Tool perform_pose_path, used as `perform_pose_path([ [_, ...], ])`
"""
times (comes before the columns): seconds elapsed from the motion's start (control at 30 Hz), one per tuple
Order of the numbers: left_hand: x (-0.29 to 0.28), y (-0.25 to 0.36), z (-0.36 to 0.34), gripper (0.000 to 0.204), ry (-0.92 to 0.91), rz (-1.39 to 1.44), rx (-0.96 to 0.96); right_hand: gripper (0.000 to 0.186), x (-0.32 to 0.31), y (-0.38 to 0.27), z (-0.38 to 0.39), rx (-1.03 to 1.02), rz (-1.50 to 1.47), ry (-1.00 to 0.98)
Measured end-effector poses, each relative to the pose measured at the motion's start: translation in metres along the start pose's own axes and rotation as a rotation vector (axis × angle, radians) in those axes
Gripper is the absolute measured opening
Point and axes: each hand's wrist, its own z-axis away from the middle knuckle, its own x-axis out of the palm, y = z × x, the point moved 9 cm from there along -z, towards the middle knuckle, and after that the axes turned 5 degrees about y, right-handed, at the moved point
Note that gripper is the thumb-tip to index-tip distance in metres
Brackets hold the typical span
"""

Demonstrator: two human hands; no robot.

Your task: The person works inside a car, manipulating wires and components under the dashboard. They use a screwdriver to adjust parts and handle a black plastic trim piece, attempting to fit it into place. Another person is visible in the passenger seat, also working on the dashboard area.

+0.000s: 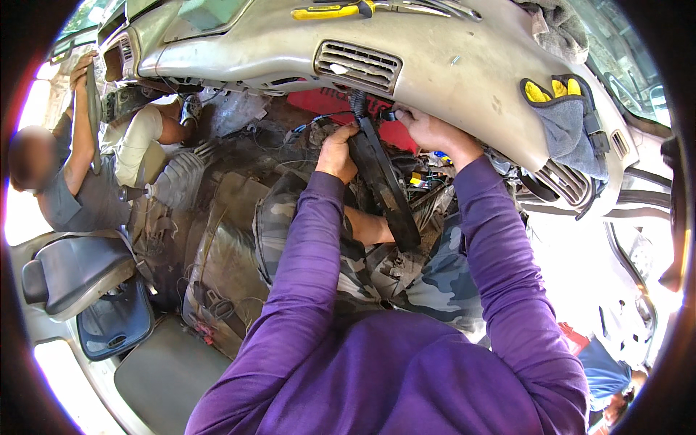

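My left hand (336,154) is closed on a long dirty black plastic part (384,188), which hangs slanting below the dashboard, with a ribbed black tube (358,101) at its top. My right hand (433,134) is closed on a small black piece (386,114) just right of that tube, in front of a red item (308,100) under the dash. Loose wires (296,129) lie left of my left hand, and more wiring with small yellow parts (428,179) shows below my right hand.
The dashboard (471,72) carries yellow-handled pliers (330,11) and grey-and-yellow gloves (558,123). At left are another person (87,181), seats (159,370) and a gear lever boot (177,181). My knees (442,275) are below my hands. Another person (605,377) stands outside at lower right.
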Motion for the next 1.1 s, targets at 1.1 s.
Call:
perform_pose_path([
  [1.1, -0.004, 0.002, 0.003, 0.02, 0.057, -0.057, 0.09, 0.031, 0.004, -0.024, 0.014, -0.13, -0.26, -0.023],
])
